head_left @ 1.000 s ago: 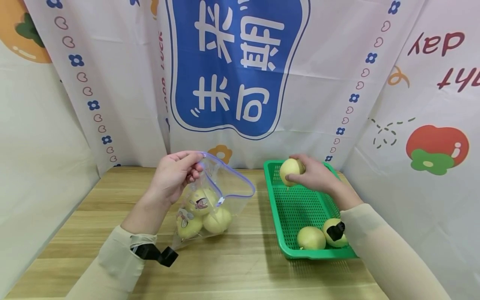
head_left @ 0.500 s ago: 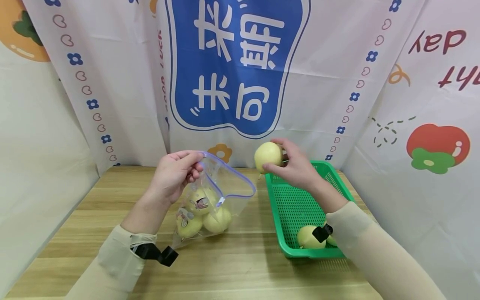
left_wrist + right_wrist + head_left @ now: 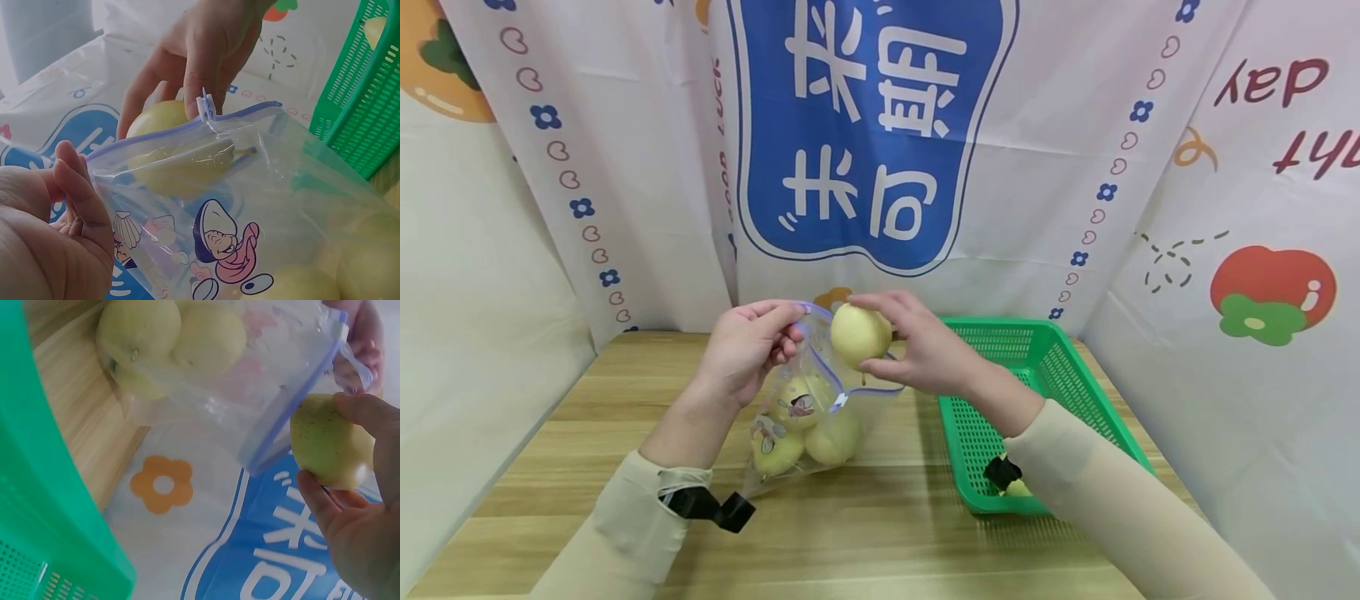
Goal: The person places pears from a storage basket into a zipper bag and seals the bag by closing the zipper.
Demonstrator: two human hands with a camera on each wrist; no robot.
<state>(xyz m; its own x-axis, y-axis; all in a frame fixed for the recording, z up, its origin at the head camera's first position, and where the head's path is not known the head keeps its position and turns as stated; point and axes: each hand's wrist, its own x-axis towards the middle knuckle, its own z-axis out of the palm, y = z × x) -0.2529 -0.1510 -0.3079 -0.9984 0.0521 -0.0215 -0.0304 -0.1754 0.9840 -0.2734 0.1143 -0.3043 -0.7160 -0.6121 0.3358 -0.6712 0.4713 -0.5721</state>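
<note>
My left hand (image 3: 737, 354) pinches the rim of a clear zip bag (image 3: 880, 412) with a purple seal and a white slider (image 3: 839, 402). Inside the bag, several yellow-green pears (image 3: 833, 439) rest at the bottom on the table. With thumb and fingers my right hand (image 3: 925, 346) holds another pear (image 3: 861, 335), stem down, at the bag's mouth. The left wrist view has this pear (image 3: 164, 117) partly behind the purple seal, its lower part showing through the plastic. The right wrist view shows the thumb and fingers on either side of the pear (image 3: 328, 444).
To the right stands a green perforated basket (image 3: 958, 467); in it a pear (image 3: 1018, 488) shows partly behind the right sleeve. The wooden table (image 3: 820, 546) runs back to a printed cloth (image 3: 1022, 225). Black wrist cameras (image 3: 735, 512) sit on both sleeves.
My right hand has carried the pear leftward from over the basket to the bag's mouth. My left hand keeps its grip on the rim, nearly still.
</note>
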